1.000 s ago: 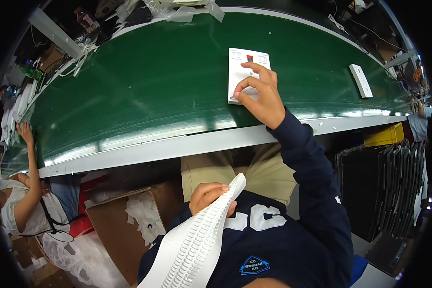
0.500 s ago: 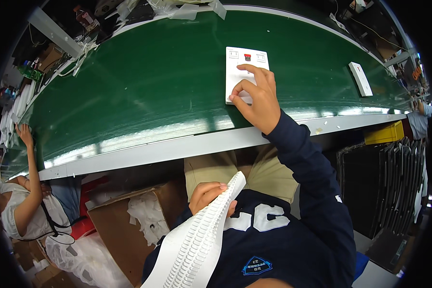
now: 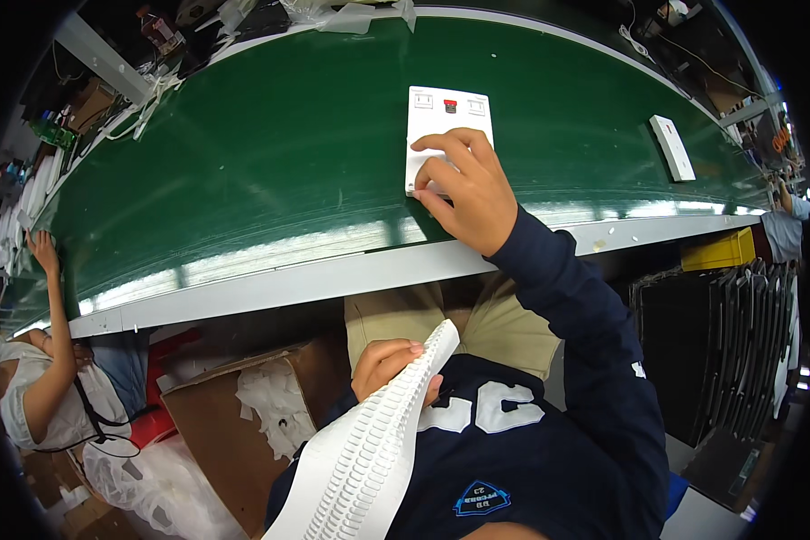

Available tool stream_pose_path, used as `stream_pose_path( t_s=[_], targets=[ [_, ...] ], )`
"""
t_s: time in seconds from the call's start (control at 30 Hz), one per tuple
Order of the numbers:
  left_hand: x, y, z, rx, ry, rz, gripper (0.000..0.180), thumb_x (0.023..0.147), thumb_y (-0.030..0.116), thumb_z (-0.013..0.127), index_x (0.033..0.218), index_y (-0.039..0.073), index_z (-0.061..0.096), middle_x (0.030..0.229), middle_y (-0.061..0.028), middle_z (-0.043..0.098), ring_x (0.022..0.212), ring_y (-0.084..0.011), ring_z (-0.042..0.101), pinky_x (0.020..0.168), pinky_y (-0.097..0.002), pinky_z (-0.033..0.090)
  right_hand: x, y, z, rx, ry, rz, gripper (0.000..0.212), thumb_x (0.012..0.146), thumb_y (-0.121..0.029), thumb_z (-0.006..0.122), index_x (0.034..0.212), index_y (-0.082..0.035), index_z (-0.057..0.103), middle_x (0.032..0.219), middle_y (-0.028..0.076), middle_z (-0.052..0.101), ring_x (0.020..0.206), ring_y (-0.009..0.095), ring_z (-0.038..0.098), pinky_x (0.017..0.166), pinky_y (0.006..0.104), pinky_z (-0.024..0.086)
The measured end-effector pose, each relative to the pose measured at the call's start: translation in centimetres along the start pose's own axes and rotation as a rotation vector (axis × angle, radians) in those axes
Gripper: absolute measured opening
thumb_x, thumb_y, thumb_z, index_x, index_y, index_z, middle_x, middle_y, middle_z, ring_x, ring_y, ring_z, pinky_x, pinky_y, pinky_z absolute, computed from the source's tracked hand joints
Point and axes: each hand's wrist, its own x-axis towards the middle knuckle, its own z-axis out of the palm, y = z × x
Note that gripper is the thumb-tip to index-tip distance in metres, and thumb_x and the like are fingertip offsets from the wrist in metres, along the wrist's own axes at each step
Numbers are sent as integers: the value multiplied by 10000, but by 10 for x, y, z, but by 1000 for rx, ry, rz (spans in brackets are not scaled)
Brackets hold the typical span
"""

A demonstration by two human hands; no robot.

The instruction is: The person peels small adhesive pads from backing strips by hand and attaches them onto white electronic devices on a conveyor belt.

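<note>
A flat white rectangular panel (image 3: pixel 447 126) lies on the green conveyor belt (image 3: pixel 315 135), with two outlined squares and a red-and-black patch along its far end. My right hand (image 3: pixel 472 184) is over its near part, thumb and index finger pinched together at the near left corner. Whatever is between those fingertips is too small to make out. Below the belt's edge, my left hand (image 3: pixel 387 367) grips a curved white sheet (image 3: pixel 364 459) by its upper end. Rows of small oblong outlines, like die-cut stickers, cover the sheet.
Farther right on the belt sits a narrower white block (image 3: pixel 672 148). The metal rail (image 3: pixel 297 277) edges the belt. An open cardboard box (image 3: pixel 234 450) stands lower left, black panels (image 3: pixel 747 351) are stacked at right, and another person's arm (image 3: pixel 52 315) reaches in at left.
The white panel and the narrower block have shifted left with the belt. My right hand has followed the panel, keeping its fingertips at the corner. My left hand and the sheet have hardly moved.
</note>
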Motion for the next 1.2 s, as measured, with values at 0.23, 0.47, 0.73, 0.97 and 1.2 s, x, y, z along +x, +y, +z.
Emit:
stream_pose_path(
  t_s=[0.23, 0.47, 0.73, 0.97, 1.2],
  targets=[
    [-2, 0, 1, -7, 28, -9, 401, 730, 128, 757, 1051, 2, 551, 917, -138, 569, 705, -208, 599, 595, -274, 487, 9, 2, 8, 121, -42, 88, 27, 721, -48, 636, 710, -44, 611, 1120, 77, 591, 1055, 296, 466, 906, 379, 407],
    [-3, -2, -2, 5, 44, 5, 402, 733, 140, 759, 1051, 3, 555, 914, -136, 572, 696, -208, 598, 584, -271, 485, 18, -5, 15, 96, -69, 123, 38, 709, -62, 622, 679, -37, 625, 1124, 92, 590, 1074, 298, 464, 913, 384, 396],
    [-4, -5, -7, 0, 61, -4, 404, 724, 128, 762, 1050, 7, 556, 912, -135, 574, 692, -207, 597, 581, -274, 487, 23, -8, 21, 96, -73, 114, 26, 729, -48, 617, 717, -31, 601, 1112, 106, 578, 1065, 331, 469, 912, 387, 405],
    [-6, -9, -10, 3, 62, 5, 393, 739, 130, 750, 1051, 0, 549, 902, -135, 572, 682, -204, 591, 576, -271, 483, 27, -16, 31, 27, -61, 30, 50, 711, -63, 629, 735, -33, 596, 1086, 89, 587, 1048, 291, 475, 861, 391, 409],
    [-5, -10, -11, -5, 74, 15, 390, 741, 131, 749, 1048, -3, 550, 905, -140, 571, 677, -204, 586, 573, -266, 479, 27, -21, 43, 68, -42, -21, 119, 714, -23, 656, 740, -49, 543, 1108, 89, 573, 1031, 292, 477, 881, 372, 416]
  ],
)
